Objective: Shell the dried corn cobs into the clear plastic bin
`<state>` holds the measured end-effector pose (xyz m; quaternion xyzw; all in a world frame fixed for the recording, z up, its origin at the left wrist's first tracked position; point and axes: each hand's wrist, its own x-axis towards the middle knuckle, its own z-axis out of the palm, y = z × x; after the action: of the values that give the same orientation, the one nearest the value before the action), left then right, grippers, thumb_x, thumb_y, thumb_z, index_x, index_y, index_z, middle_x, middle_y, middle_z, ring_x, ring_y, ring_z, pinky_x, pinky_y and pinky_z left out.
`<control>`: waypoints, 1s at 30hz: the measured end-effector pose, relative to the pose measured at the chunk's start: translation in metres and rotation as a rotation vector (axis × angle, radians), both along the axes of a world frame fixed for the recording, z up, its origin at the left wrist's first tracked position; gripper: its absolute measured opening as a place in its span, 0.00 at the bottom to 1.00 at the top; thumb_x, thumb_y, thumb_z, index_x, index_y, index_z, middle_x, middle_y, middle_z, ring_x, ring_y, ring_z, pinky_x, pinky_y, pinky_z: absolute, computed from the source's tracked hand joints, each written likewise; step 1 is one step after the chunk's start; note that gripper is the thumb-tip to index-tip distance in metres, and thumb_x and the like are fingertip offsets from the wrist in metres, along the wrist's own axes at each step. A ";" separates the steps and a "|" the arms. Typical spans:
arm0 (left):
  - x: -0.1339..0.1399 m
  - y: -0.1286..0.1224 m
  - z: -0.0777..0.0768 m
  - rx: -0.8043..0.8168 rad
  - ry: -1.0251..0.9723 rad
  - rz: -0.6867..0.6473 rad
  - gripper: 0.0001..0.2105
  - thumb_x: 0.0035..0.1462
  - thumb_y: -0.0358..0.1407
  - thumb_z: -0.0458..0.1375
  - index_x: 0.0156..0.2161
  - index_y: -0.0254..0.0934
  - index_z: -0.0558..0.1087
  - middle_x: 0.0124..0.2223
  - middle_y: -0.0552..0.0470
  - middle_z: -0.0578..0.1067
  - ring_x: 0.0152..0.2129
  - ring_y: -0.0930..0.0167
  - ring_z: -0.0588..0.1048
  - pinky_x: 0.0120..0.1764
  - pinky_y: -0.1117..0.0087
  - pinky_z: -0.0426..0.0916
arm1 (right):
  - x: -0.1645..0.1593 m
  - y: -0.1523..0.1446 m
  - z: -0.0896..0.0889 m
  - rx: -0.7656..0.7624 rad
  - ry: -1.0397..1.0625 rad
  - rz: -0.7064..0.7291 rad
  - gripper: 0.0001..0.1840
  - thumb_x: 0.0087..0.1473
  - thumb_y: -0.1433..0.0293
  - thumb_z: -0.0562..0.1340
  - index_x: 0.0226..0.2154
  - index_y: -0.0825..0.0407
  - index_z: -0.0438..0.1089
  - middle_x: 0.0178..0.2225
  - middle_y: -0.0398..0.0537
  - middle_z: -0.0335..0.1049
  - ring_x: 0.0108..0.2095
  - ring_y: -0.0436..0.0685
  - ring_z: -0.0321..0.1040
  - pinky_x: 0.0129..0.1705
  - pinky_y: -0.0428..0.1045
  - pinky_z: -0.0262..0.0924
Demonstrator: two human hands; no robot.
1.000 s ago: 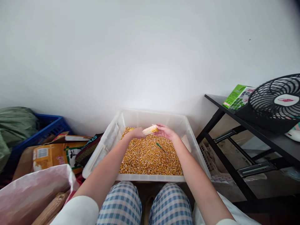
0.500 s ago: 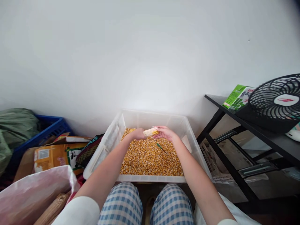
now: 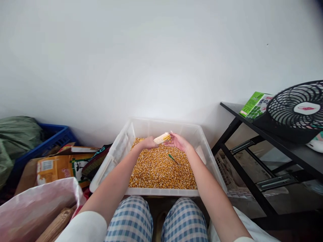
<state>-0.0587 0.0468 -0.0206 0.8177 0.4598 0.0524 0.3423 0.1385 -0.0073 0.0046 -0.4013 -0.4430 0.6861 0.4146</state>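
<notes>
A corn cob (image 3: 162,138) is held over the bin by my left hand (image 3: 149,143), whose fingers are closed round its near-left end. Most of the cob is bare and pale; yellow kernels remain at its right end. Beside that end is my right hand (image 3: 178,141), fingers apart and curved, palm facing the cob; whether a fingertip touches it I cannot make out. Loose corn kernels (image 3: 161,171) cover the floor of the translucent plastic bin (image 3: 164,192) below. A thin tool with a green handle (image 3: 171,157) lies on the kernels.
At left are a white sack (image 3: 37,195) with cobs inside, an orange package (image 3: 54,169) and a blue crate (image 3: 54,136). On the right a black table (image 3: 234,108) carries a green and white box (image 3: 253,106) and a fan (image 3: 306,107). A wall stands behind the bin.
My right hand has loosened from the cob's kernelled end and its fingers have spread slightly away. The cob's right end has tipped up a little in my left hand.
</notes>
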 end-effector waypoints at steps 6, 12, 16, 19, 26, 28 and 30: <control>-0.001 0.001 -0.004 -0.062 0.033 -0.030 0.09 0.39 0.35 0.51 0.28 0.32 0.67 0.16 0.55 0.64 0.12 0.77 0.62 0.16 0.76 0.55 | -0.005 0.001 -0.007 0.067 -0.128 -0.052 0.15 0.49 0.63 0.59 0.39 0.50 0.62 0.38 0.48 0.69 0.29 0.53 0.71 0.29 0.49 0.68; 0.000 0.006 -0.014 -0.145 -0.033 -0.047 0.06 0.39 0.34 0.51 0.25 0.33 0.65 0.16 0.56 0.63 0.12 0.77 0.61 0.15 0.76 0.54 | -0.014 0.002 -0.013 0.063 -0.150 -0.127 0.18 0.49 0.55 0.56 0.37 0.50 0.59 0.36 0.47 0.69 0.27 0.52 0.70 0.24 0.47 0.67; 0.001 0.006 -0.016 -0.217 -0.065 -0.065 0.04 0.39 0.34 0.51 0.22 0.34 0.63 0.14 0.56 0.62 0.10 0.76 0.60 0.14 0.75 0.53 | -0.022 0.002 -0.012 0.090 -0.285 -0.251 0.22 0.51 0.51 0.50 0.36 0.51 0.58 0.33 0.48 0.67 0.20 0.50 0.67 0.20 0.47 0.64; 0.001 0.005 -0.015 -0.357 -0.138 -0.102 0.04 0.39 0.34 0.52 0.22 0.34 0.63 0.14 0.56 0.62 0.10 0.76 0.60 0.14 0.75 0.54 | -0.019 0.000 -0.007 0.141 -0.339 -0.187 0.23 0.49 0.51 0.53 0.41 0.49 0.59 0.36 0.47 0.65 0.25 0.50 0.68 0.21 0.46 0.65; 0.004 0.001 -0.010 -0.435 -0.114 -0.123 0.06 0.40 0.35 0.53 0.21 0.34 0.63 0.14 0.56 0.62 0.10 0.76 0.60 0.14 0.74 0.56 | -0.017 0.003 -0.012 0.306 -0.480 -0.157 0.18 0.48 0.55 0.56 0.37 0.50 0.61 0.31 0.43 0.64 0.26 0.48 0.65 0.24 0.43 0.63; 0.006 0.000 -0.007 -0.324 -0.105 -0.115 0.05 0.40 0.35 0.52 0.20 0.34 0.63 0.14 0.56 0.62 0.10 0.76 0.60 0.14 0.74 0.55 | -0.021 0.006 -0.017 0.373 -0.572 -0.242 0.17 0.49 0.54 0.54 0.35 0.50 0.59 0.27 0.41 0.63 0.20 0.46 0.62 0.21 0.43 0.61; 0.007 0.000 -0.004 -0.251 -0.087 -0.095 0.06 0.40 0.35 0.52 0.20 0.34 0.63 0.15 0.55 0.63 0.11 0.76 0.60 0.14 0.75 0.55 | -0.023 0.008 -0.020 0.448 -0.659 -0.307 0.18 0.50 0.53 0.52 0.35 0.49 0.58 0.25 0.39 0.62 0.17 0.45 0.60 0.20 0.42 0.58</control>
<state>-0.0515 0.0473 -0.0250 0.7864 0.4081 0.0134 0.4636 0.1152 0.0006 -0.0155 -0.5605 -0.6250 0.3383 0.4252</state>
